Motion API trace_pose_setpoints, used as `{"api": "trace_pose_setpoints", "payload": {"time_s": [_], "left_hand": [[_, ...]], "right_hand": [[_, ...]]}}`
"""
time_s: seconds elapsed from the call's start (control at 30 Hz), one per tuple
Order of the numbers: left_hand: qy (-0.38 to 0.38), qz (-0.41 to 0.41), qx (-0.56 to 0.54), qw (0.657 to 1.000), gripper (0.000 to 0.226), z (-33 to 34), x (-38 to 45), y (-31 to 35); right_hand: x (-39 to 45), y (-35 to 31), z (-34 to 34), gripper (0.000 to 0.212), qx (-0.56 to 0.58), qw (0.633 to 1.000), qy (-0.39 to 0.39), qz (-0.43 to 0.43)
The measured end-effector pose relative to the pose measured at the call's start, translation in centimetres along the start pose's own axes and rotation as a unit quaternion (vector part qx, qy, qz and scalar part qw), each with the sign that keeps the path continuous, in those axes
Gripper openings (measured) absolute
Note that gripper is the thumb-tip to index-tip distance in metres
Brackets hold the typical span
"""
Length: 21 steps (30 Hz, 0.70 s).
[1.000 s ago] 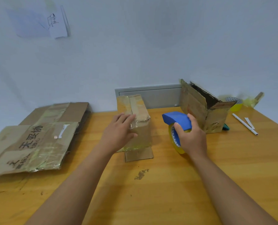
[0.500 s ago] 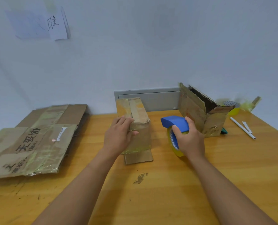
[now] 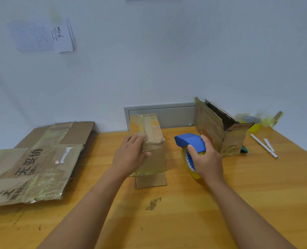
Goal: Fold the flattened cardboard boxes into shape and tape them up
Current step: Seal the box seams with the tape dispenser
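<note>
A small folded cardboard box stands in the middle of the wooden table, its top seam covered with tape and one flap lying flat toward me. My left hand rests on its near left corner, fingers on the top and thumb on the front face. My right hand grips a blue tape dispenser with a yellow tape roll, standing on the table just right of the box. A stack of flattened cardboard boxes lies at the left.
Another folded box, open at its top, stands at the back right. A white pen and a paper strip lie at the far right, with a yellow object behind. A grey panel sits on the wall behind the table.
Both hands have stayed almost in place on the box and the dispenser. The view has tilted up slightly, so everything sits a little lower in the frame.
</note>
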State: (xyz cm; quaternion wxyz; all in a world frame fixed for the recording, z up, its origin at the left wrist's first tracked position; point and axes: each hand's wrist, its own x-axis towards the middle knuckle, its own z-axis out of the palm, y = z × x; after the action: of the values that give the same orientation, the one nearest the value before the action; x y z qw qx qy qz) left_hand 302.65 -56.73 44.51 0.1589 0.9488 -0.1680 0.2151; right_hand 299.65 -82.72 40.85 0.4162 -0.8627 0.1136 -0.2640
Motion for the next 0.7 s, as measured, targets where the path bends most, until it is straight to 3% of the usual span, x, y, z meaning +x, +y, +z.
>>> {"api": "trace_pose_setpoints", "payload": {"time_s": [0.2,0.47,0.7], "left_hand": [[-0.035,0.021,0.0,0.999,0.057,-0.3,-0.3,-0.3],[0.007,0.008,-0.011,1.0,0.048,-0.5,0.2,0.3],[-0.043,0.042,-0.012,0.998,0.055,-0.5,0.6,-0.3]], "right_hand": [[-0.5,0.2,-0.4,0.069,0.012,1.0,-0.006,0.002],[-0.7,1.5,-2.2,0.07,0.015,0.998,-0.061,-0.02],[-0.7,1.7,-1.9,0.071,0.075,0.995,-0.072,0.005]]}}
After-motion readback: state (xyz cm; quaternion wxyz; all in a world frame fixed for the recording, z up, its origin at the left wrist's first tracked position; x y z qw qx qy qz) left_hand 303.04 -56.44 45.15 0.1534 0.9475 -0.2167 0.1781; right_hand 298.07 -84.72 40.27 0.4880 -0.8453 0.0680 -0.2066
